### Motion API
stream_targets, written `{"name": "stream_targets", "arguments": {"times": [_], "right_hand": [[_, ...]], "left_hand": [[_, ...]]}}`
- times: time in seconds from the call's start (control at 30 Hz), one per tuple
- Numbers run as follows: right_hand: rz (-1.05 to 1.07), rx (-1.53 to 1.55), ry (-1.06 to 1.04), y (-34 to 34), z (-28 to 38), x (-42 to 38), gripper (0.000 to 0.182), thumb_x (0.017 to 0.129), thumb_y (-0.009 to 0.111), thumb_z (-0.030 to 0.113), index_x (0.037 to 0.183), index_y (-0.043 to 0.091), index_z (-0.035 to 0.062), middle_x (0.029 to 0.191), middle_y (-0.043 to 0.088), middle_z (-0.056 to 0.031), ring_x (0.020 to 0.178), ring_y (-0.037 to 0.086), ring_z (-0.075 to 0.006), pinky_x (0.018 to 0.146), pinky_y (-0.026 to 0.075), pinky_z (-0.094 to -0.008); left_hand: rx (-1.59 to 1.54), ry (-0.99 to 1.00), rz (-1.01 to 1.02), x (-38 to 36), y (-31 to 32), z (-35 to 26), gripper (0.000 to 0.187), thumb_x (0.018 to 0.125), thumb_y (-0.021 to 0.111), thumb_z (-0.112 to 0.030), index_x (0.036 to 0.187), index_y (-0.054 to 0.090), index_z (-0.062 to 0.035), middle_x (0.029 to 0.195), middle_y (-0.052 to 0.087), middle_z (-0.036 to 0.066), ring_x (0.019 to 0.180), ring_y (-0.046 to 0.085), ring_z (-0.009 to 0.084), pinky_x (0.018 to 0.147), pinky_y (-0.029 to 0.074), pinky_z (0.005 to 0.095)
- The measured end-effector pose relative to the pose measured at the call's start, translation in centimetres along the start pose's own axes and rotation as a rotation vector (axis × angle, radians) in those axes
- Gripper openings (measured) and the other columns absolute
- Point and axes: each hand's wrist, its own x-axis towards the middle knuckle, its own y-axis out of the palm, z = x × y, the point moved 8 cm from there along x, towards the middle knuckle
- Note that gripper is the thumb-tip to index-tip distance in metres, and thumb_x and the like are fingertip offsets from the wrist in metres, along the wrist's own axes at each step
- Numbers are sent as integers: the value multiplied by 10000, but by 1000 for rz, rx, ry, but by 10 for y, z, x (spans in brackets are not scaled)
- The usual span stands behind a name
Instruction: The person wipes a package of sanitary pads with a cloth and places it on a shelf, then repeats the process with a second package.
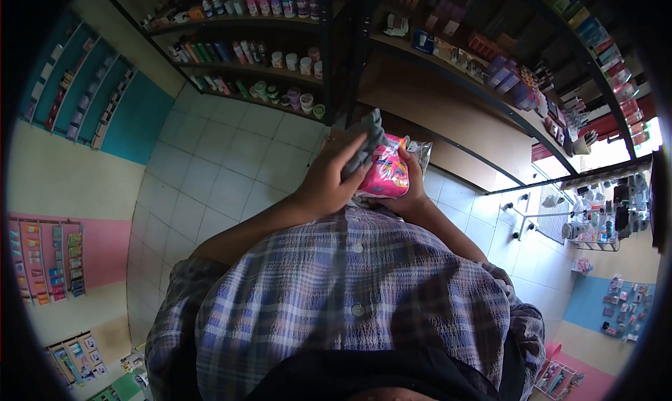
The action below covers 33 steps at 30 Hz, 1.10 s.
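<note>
My left hand [325, 183] is closed around a bunched grey cloth [367, 143], part of which sticks up past the fingers. The cloth is against the left side of a bright pink plastic-wrapped package [389, 171] with a colourful print. Gripping that package from the right is my right hand [414, 187], its thumb on the front face and its other fingers mostly hidden behind. Clear, shiny wrapping [423, 150] shows beyond the right hand. Both hands are in front of my chest, above the tiled floor.
Ahead to the left, a dark-framed shelf [252, 71] carries several bottles and jars. A second rack [448, 131] at the right holds boxes and small goods on its upper levels. Wall displays [52, 257] hang at the left. White floor tiles [231, 156] lie below, and a wheeled metal stand [521, 215] is at the right.
</note>
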Motion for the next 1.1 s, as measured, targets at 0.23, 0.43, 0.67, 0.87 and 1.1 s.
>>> {"name": "stream_targets", "arguments": {"times": [0.23,0.43,0.67,0.87,1.1], "right_hand": [[83,155,8,16,19,-19,725,879,514,561,1434,423,104,1383,534,-182,1277,519,-389,1076,369,-604],[15,-23,-79,15,23,-11,733,892,518,572,1443,405,102,1383,535,-178,1261,532,-382,1051,419,-592],[68,158,-108,44,14,-19,716,896,461,570,1434,426,99,1396,527,-174,1282,509,-383,1091,336,-629],[71,-21,-280,30,23,-34,745,858,588,531,1445,384,120,1409,500,-147,1302,485,-351,1092,381,-539],[135,-1223,-1174,124,54,-65,934,748,802,443,1395,288,8,1327,420,-153,1243,467,-267,1055,374,-404]], "left_hand": [[-73,47,431,-9,-13,-5,391,918,558,42,1300,599,-35,1185,664,132,1055,625,277,913,499,360],[-366,-190,-175,13,-44,14,448,848,554,84,1275,610,-41,1115,684,114,976,645,267,890,526,372],[31,238,160,6,-16,-22,440,826,551,139,1223,640,-29,1148,659,140,1048,640,264,905,502,335],[-463,-564,131,-14,-23,81,261,947,518,-7,1153,678,-19,1092,706,94,1001,665,216,943,498,358],[-1291,-865,501,-40,54,39,325,926,624,-181,1202,613,-12,1080,674,98,899,679,205,762,554,332]]}}
